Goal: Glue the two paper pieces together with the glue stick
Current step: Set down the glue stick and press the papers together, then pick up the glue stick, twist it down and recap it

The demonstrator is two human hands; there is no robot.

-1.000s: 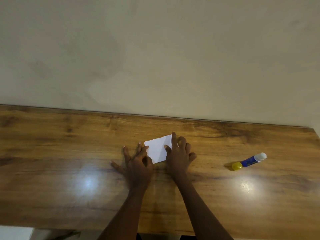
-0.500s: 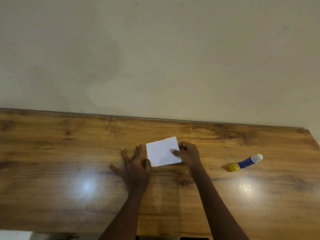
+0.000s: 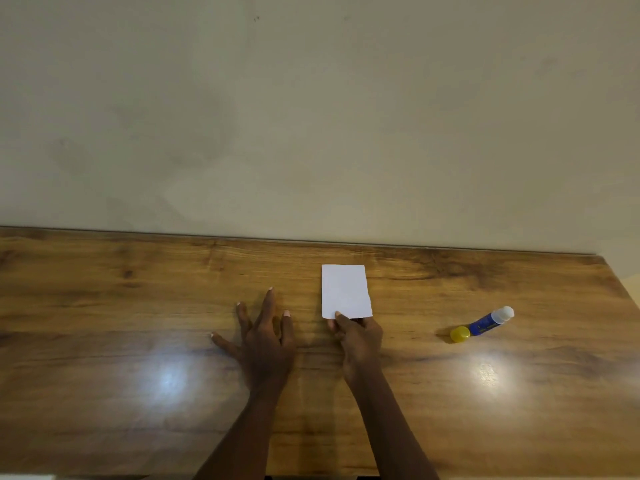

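Right hand (image 3: 358, 337) pinches the paper (image 3: 344, 291) by its near edge, having swung it clear of the left hand (image 3: 265, 344), which stays flat, fingers spread, on the table (image 3: 104, 393). Glue stick (image 3: 483, 323) hasn't moved.

The left hand (image 3: 263, 341) lies palm down, its fingers straight and spread wide. The right hand (image 3: 360, 337) has its fingers curled and pinches the near edge of the paper (image 3: 344, 291) under its thumb. The 2 bare forearms reach forward side by side.
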